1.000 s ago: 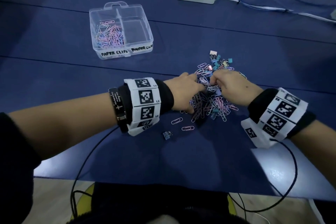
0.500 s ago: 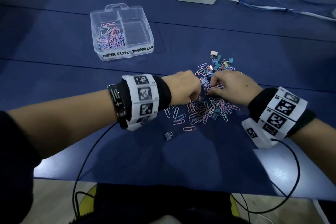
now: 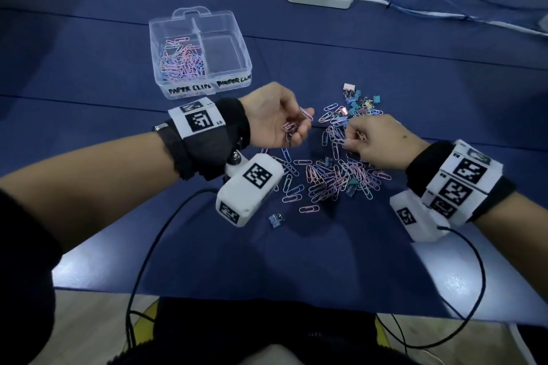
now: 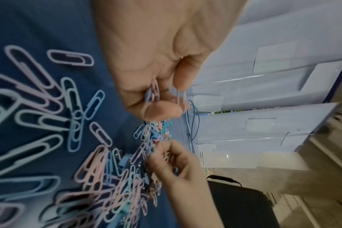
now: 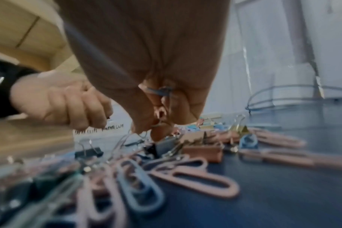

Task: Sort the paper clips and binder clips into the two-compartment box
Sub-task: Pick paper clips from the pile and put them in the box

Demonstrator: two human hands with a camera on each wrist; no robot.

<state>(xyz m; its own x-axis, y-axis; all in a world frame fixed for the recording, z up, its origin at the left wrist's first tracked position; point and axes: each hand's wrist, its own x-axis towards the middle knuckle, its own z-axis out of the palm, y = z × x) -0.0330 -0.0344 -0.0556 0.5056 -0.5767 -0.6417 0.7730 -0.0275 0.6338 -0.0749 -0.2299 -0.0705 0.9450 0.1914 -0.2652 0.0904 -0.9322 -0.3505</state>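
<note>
Above pile (image 3: 338, 175), left hand (image 3: 275, 115) grips paper clips (image 3: 292, 129).

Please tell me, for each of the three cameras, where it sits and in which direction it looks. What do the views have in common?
Head: worn high, looking forward and down at the two-compartment box and loose paper clips; both forearms, left hand and right hand show.
Left wrist: along the left palm, its fingers pinching paper clips, the picture turned sideways.
Right wrist: low over the table, along the right hand; binder clips lie just beyond it.
Shared: both wrist views show the other hand and the pile.
</note>
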